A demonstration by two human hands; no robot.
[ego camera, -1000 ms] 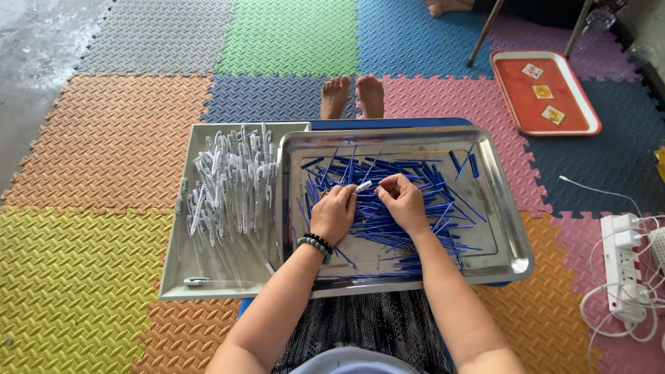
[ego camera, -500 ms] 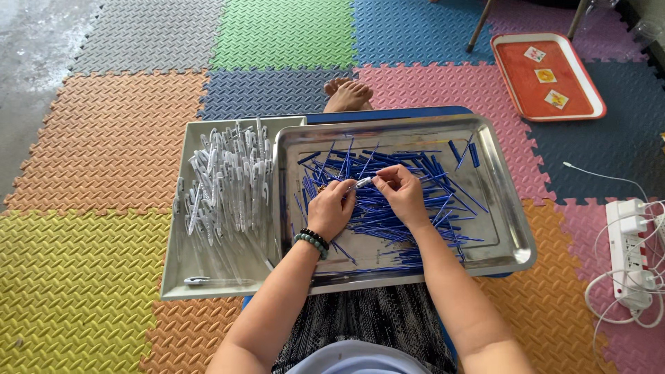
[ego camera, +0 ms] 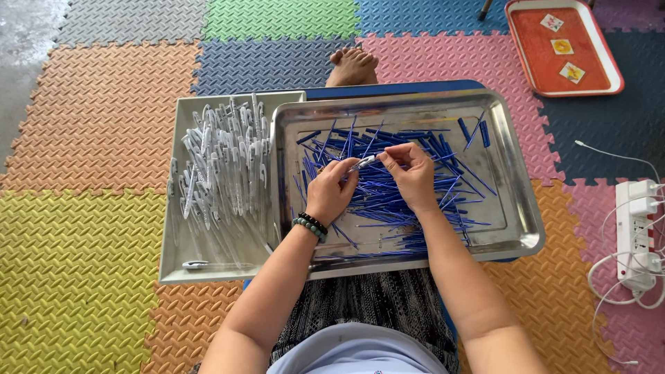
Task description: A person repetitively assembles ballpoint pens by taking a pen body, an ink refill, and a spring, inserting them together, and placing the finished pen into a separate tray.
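Pinching a clear pen barrel (ego camera: 363, 163) between my left hand (ego camera: 332, 194) and right hand (ego camera: 413, 174) over the steel tray (ego camera: 516, 228) of blue refills (ego camera: 388, 201), mid-assembly; next calls for seating it squarely

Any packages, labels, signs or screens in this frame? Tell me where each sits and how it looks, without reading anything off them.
No screens or signs show.
Three small packets: on the orange tray at top right, spaced in a diagonal row.
Far packet: square, white with red.
Middle packet: square, white with yellow.
Near packet: square, white with yellow and red.
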